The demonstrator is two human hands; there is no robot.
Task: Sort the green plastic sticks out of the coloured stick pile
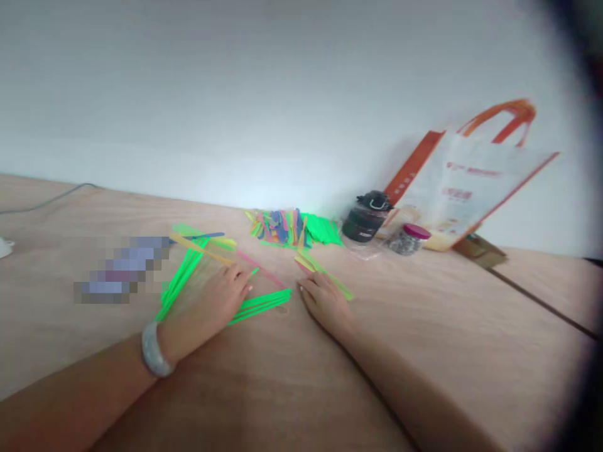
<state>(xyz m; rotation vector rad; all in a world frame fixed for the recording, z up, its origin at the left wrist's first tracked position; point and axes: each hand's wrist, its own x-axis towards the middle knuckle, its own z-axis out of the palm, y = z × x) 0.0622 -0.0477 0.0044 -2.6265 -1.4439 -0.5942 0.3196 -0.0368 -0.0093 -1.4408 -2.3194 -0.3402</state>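
Note:
My left hand (pixel 226 292) has its fingers curled down by the loose thin strips, and a short green strip end (pixel 255 272) pokes out between its fingertips. Close under that hand lies a fan of bright green strips (pixel 264 304). Another bundle of green strips (pixel 183 276) leans away behind the wrist, which wears a pale bangle (pixel 155 350). My right hand (pixel 327 301) rests low on the table, fingers slightly bent and spread, touching the near end of some yellow strips (pixel 305 260). A pink strip (pixel 261 271) lies between the hands.
A heap of multicoloured strips (pixel 280 227) and a green pile (pixel 324 229) lie by the wall. To their right stand a black bottle (pixel 362 220), a clear jar with a pink lid (pixel 409 240) and a white-and-orange bag (pixel 464 188). A blurred-out object (pixel 125 267) lies left.

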